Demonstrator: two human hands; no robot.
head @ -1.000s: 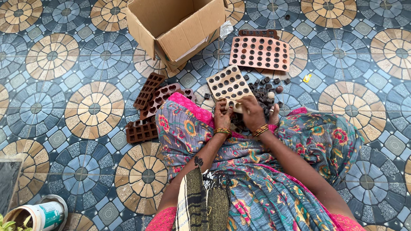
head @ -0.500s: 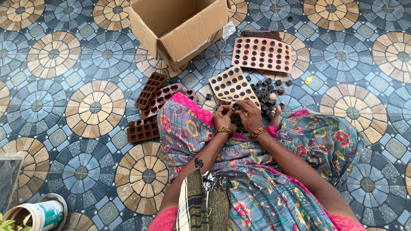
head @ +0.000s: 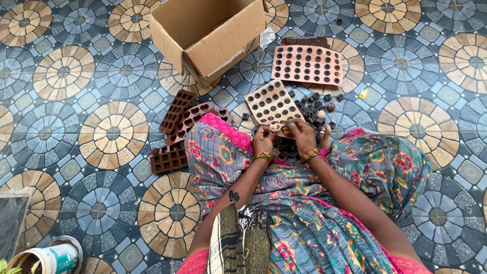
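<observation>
Patterned floor tiles (head: 61,76) fill pretty much the whole view, blue and tan circles everywhere, with the person sitting right on them in a flowery skirt (head: 324,223) that covers the legs completely. One open cardboard box (head: 208,35) sits up top, cut off by the frame edge, so no idea what's inside. One big pink mould tray (head: 307,65) lies flat past it, with a dark tray poking out behind it, mostly hidden. One cream mould tray (head: 271,101) is tilted against the lap, its near corner covered by the hands. I count about four brown moulds (head: 180,127) stacked loosely on the person's left, overlapping, so the count's shaky. Loose dark chocolate pieces (head: 314,104) are scattered beside the cream tray, too small and clumped to count.

Both forearms reach forward, bangles on each wrist. Left hand (head: 264,141) is curled at the tray's near edge, fingers bunched; can't tell what it's gripping. Right hand (head: 300,136) has its fingertips pressed together on something tiny at that same edge, too blurry to name.
</observation>
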